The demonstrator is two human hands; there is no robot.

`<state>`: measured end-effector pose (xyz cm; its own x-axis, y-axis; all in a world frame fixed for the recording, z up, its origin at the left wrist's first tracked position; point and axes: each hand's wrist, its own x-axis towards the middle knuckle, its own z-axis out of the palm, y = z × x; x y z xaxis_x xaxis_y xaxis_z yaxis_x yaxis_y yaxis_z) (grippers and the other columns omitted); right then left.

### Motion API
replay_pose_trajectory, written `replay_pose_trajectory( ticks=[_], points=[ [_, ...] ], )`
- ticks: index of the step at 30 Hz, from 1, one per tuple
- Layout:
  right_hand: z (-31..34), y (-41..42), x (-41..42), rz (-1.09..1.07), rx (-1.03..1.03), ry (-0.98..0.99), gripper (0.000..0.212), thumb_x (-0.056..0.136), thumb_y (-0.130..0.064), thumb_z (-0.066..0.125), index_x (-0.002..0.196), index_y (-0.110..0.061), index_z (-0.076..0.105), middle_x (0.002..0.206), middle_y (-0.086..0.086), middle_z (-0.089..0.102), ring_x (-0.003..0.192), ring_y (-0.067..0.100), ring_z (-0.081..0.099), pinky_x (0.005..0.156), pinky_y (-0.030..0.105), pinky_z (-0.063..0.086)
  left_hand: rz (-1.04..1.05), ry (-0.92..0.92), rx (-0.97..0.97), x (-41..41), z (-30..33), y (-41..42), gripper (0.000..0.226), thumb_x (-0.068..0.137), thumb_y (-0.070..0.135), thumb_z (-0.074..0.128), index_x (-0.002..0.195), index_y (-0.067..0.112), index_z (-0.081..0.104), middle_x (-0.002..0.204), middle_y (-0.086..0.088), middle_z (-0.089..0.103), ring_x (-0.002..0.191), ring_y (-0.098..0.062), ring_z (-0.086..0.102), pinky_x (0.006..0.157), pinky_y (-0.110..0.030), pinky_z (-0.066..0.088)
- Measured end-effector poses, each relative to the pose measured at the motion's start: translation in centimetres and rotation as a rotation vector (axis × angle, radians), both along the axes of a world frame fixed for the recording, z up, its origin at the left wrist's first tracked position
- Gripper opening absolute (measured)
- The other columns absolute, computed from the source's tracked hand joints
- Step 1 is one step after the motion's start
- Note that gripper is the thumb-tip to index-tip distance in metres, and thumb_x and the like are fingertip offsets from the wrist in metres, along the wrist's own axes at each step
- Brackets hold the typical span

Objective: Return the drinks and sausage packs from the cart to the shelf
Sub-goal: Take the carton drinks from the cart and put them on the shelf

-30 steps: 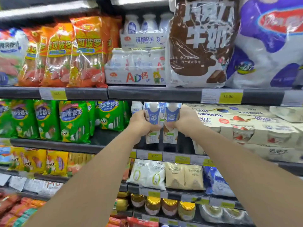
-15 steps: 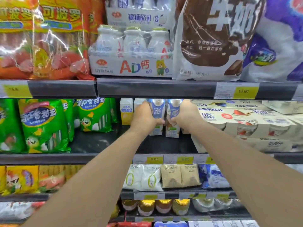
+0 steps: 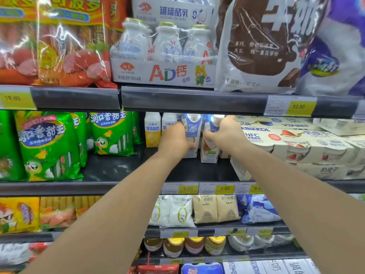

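Note:
Both my arms reach into the second shelf. My left hand is wrapped around a blue-and-white drink carton, which stands upright on the dark shelf floor. My right hand grips a second, matching drink carton just to its right, also upright and resting on the shelf. The two cartons stand side by side, nearly touching. Green sausage packs hang at the left of the same shelf; orange sausage packs fill the shelf above. The cart is out of view.
Yellow-and-white yogurt cartons stand just left of my left hand. Stacked yogurt cup trays crowd the right side. The upper shelf's front lip hangs low over the cartons. Bare shelf floor lies in front of the cartons.
Both hands have pushed the two cartons deeper into the shelf and lower, down onto the shelf floor. The view has moved closer to the shelf.

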<state>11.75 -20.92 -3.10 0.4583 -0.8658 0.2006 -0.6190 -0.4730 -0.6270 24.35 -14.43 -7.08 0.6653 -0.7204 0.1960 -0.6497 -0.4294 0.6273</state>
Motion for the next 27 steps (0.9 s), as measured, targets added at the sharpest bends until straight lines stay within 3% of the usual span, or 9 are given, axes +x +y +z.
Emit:
replay_pose_trajectory(
  ticks=[14, 20, 27],
  points=[
    [-0.4, 0.2, -0.3, -0.045, -0.037, -0.041, 0.044, 0.084, -0.035, 0.072, 0.111, -0.008, 0.052, 0.106, 0.010, 0.065, 0.089, 0.024, 0.064, 0.073, 0.038, 0.057, 0.008, 0.012, -0.001, -0.2, 0.0, 0.3, 0.048, 0.073, 0.029, 0.086, 0.108, 0.013, 0.057, 0.106, -0.004, 0.068, 0.097, -0.023, 0.066, 0.082, -0.040, 0.057],
    [-0.5, 0.8, 0.0, -0.072, -0.057, -0.024, 0.050, 0.089, -0.034, 0.069, 0.117, -0.002, 0.042, 0.108, 0.015, 0.062, 0.090, 0.026, 0.063, 0.074, 0.039, 0.056, 0.006, 0.013, 0.005, -0.1, 0.0, 0.1, 0.048, 0.074, 0.029, 0.085, 0.110, 0.014, 0.056, 0.108, -0.004, 0.067, 0.099, -0.023, 0.066, 0.083, -0.040, 0.057],
    [-0.8, 1.1, 0.1, -0.095, -0.034, -0.013, 0.054, 0.090, -0.038, 0.067, 0.120, -0.001, 0.041, 0.108, 0.016, 0.065, 0.095, 0.030, 0.067, 0.076, 0.044, 0.059, 0.002, 0.012, -0.016, -0.1, -0.4, 0.2, 0.047, 0.074, 0.029, 0.084, 0.108, 0.015, 0.055, 0.107, -0.004, 0.067, 0.099, -0.022, 0.066, 0.083, -0.041, 0.058]
  ],
)
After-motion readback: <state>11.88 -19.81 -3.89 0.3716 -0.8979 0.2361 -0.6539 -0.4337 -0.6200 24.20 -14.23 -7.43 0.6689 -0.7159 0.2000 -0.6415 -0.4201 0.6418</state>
